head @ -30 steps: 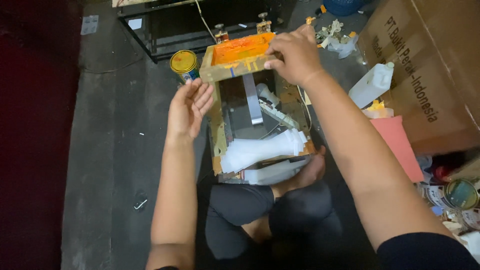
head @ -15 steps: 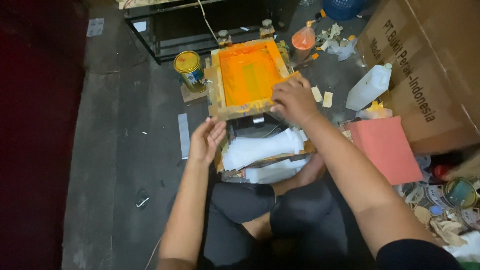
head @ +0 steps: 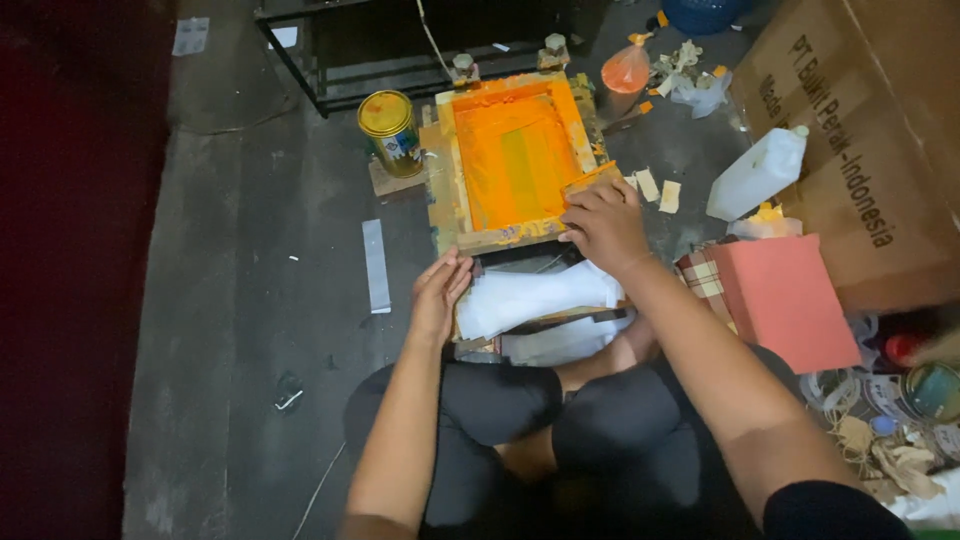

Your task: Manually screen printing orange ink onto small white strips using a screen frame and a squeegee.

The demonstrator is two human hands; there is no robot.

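While my right hand (head: 603,222) grips the squeegee (head: 590,180) at the orange screen frame's (head: 510,235) near corner, my left hand (head: 437,292) lies open, flat against the white cloth's (head: 535,295) board edge.

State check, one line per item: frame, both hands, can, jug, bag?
Screen frame: lowered flat, orange ink inside.
Right hand: gripping the frame's near corner.
Left hand: open, against the white cloth.
Paint can: upright, open.
White jug: capped, tilted.
Orange bag: tied shut.

My right hand (head: 603,222) meets the rough wooden frame (head: 512,160) at twelve o'clock — glossy orange mesh; matt white cloth (head: 535,297) below.
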